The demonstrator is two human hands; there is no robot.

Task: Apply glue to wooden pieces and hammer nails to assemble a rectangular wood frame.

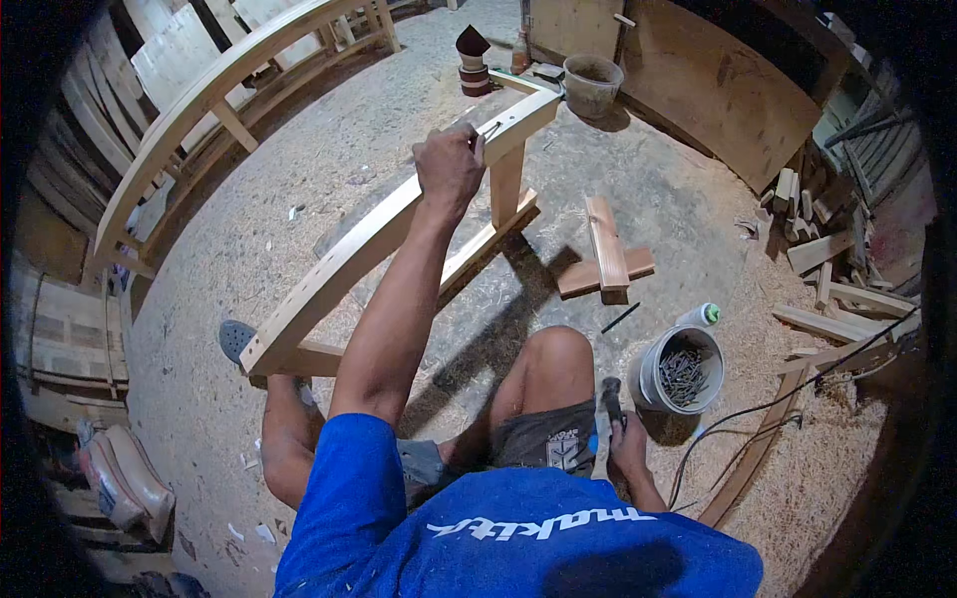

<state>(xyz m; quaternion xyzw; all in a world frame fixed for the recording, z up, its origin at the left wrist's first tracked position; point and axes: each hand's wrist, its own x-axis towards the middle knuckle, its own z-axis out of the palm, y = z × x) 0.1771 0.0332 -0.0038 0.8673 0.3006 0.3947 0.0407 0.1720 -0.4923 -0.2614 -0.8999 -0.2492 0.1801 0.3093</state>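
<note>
A: Where is the wooden frame (351, 249)?
B: It is on the floor (688, 214), under the left hand (451, 167) and ahead of the right hand (630, 448), off to its left.

A: What are the hands doing?
B: The left fingers are curled in and rest on the long beam. A nail (493, 129) sticks up just beside them. I can't tell if they pinch it. The right hand is wrapped round what looks like a hammer (609, 397), low by the knee.

A: How much is done?
B: A good bit, I think. The beam already meets a post (506, 184) just right of the left hand, and a low rail (488, 240) is at the bottom. Little dark dots show near the beam's ends, but I can't tell if they are nails or holes.

A: And what is left?
B: That nail looks not all the way in yet. Two loose wood pieces (605, 239) lie ahead of the right hand, joined to nothing on the frame. A bucket (646, 384) of nails stands just right of that hand, with lots inside.
</note>
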